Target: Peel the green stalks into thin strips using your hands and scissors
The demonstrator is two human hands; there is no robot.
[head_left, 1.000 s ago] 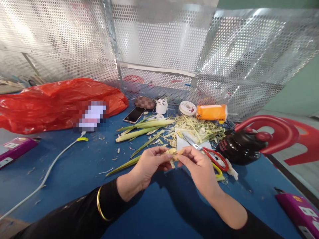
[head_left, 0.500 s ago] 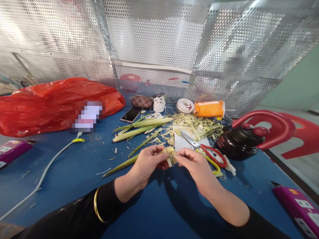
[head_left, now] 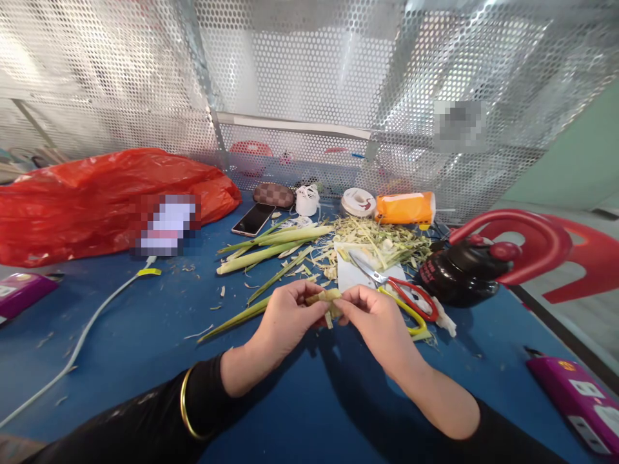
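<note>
Between both hands, just above the blue table (head_left: 159,341), is a small folded piece of pale yellow-green leaf strip (head_left: 330,298). My left hand (head_left: 287,316) pinches its left side between thumb and fingers. My right hand (head_left: 380,319) pinches the right side with thumb and forefinger. A short strip end hangs down between the fingertips; the fingers partly hide the piece. Green-white leaf stalks (head_left: 271,254) lie beyond my left hand. Red-handled scissors (head_left: 411,295) and yellow-handled scissors (head_left: 409,316) rest beyond my right hand, partly on white paper (head_left: 349,276).
Shredded leaf strips (head_left: 387,238) are heaped at the back. Behind them are a ribbon roll (head_left: 358,202) and an orange packet (head_left: 405,208). A black, red-handled pot (head_left: 457,277) stands right. Phones (head_left: 254,219), a red plastic bag (head_left: 87,206) and a cable (head_left: 91,335) lie left.
The folded leaf strip has turned a little in my fingers, and its narrow end now points down. Both hands keep their pinch. The view has shifted slightly.
</note>
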